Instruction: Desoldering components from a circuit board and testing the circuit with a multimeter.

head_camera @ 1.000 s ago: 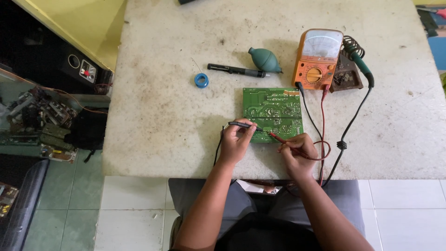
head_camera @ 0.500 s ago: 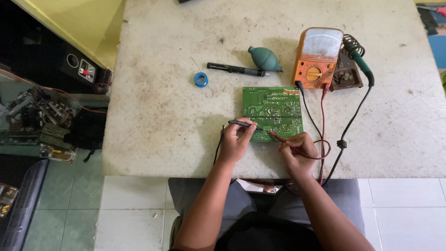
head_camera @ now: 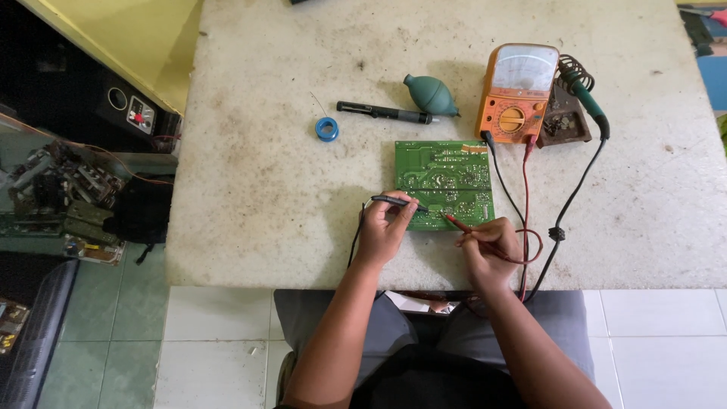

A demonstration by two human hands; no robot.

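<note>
- Head view: left hand (head_camera: 386, 231) is pinching the black probe (head_camera: 395, 201), fingers closed round it, tip resting on the green circuit board (head_camera: 445, 182) near its lower left edge.
- Right hand (head_camera: 492, 246) is gripping the red probe (head_camera: 457, 222) w/ closed fingers, tip touching the board's lower edge.
- Board is lying flat on the worktop (head_camera: 257, 174), just below the orange meter (head_camera: 519, 91); leads are running up to it.
- Both probes are already on the board, so probing looks underway; needle reading too small to tell.
- Soldering iron (head_camera: 587, 95), blue solder spool (head_camera: 326, 129), teal blower bulb (head_camera: 430, 95) are sitting untouched.
</note>
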